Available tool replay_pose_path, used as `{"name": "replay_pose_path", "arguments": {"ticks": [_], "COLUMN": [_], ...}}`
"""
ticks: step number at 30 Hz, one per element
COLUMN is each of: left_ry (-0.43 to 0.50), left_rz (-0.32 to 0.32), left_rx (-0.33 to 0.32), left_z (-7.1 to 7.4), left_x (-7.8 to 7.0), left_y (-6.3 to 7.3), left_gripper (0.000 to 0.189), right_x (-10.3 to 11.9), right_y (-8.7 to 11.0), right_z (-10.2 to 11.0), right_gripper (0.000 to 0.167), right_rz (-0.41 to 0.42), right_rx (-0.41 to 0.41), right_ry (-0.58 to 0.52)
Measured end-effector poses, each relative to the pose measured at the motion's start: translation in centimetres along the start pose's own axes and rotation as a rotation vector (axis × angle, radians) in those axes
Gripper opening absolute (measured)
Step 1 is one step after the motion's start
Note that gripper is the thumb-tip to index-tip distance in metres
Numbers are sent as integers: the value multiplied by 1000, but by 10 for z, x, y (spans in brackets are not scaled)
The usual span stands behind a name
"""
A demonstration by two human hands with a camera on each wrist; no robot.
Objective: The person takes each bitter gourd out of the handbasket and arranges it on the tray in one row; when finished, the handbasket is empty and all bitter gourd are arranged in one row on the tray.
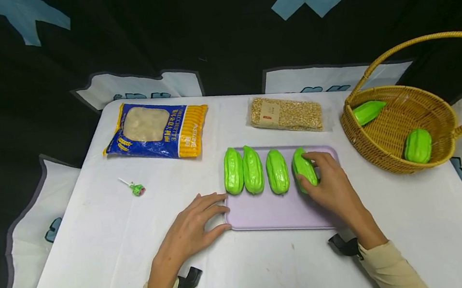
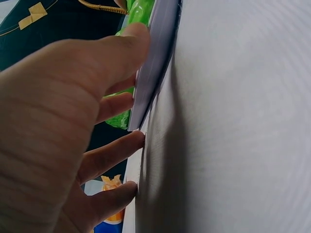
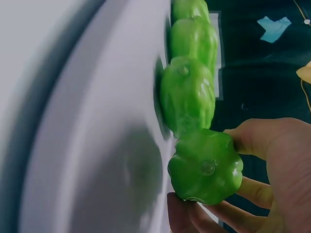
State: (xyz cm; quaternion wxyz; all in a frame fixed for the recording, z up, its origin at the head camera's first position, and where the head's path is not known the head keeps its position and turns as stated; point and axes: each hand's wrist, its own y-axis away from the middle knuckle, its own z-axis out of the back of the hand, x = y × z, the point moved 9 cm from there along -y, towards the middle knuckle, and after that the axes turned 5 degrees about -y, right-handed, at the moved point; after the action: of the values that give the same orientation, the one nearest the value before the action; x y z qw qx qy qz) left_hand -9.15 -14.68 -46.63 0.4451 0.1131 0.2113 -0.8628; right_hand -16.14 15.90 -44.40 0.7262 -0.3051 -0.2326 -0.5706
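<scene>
A lilac tray (image 1: 262, 213) lies on the table with several glossy green star fruit in a row along its far half. Between the thumb and fingers of my right hand (image 1: 334, 189) is the rightmost star fruit (image 1: 303, 168), at the tray's right side. The right wrist view shows the lobed end of this held star fruit (image 3: 206, 167). The other star fruit (image 1: 277, 172) stretch away to its left. My left hand (image 1: 191, 227) touches the tray's left edge with spread, fairly straight fingers. Its thumb (image 2: 136, 39) is against the rim in the left wrist view.
A wicker basket (image 1: 371, 147) with a tall handle stands at the right, holding two more green star fruit. Behind the tray lies a clear pack of grains (image 1: 297, 115). A blue and yellow pasta bag (image 1: 155, 130) and a green-wrapped lollipop (image 1: 136, 189) are on the left.
</scene>
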Motion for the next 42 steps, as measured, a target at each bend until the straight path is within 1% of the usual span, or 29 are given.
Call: {"name": "replay_pose_path", "arguments": {"ticks": [10,16,27,33,36,39,42], "left_ry": [-3,-3,-4,-8,-13,-18,-20], "left_rz": [3,2,-1,4,4,4,-2], "left_rx": [5,6,0,-4,-5,-4,-8], "left_z": [-1,-1,0,1,1,0,0], "left_x": [0,0,0,0,-1,-1,-1], "left_y": [-1,-1,-2,1,0,1,1], "left_gripper": [36,36,36,37,37,38,38], "right_x": [3,1,4,3,0,-3,-7], "right_y": [-5,-5,-2,-3,-6,-11,-15], "right_z": [-16,-25,-26,-18,-8,7,25], "right_gripper": [55,58,58,58,59,58,56], "right_rz": [-27,-52,-49,-55,-66,-60,-48], "right_rx": [5,21,16,31,32,9,-40], "right_ry": [-36,-30,-30,-12,-7,-2,9]}}
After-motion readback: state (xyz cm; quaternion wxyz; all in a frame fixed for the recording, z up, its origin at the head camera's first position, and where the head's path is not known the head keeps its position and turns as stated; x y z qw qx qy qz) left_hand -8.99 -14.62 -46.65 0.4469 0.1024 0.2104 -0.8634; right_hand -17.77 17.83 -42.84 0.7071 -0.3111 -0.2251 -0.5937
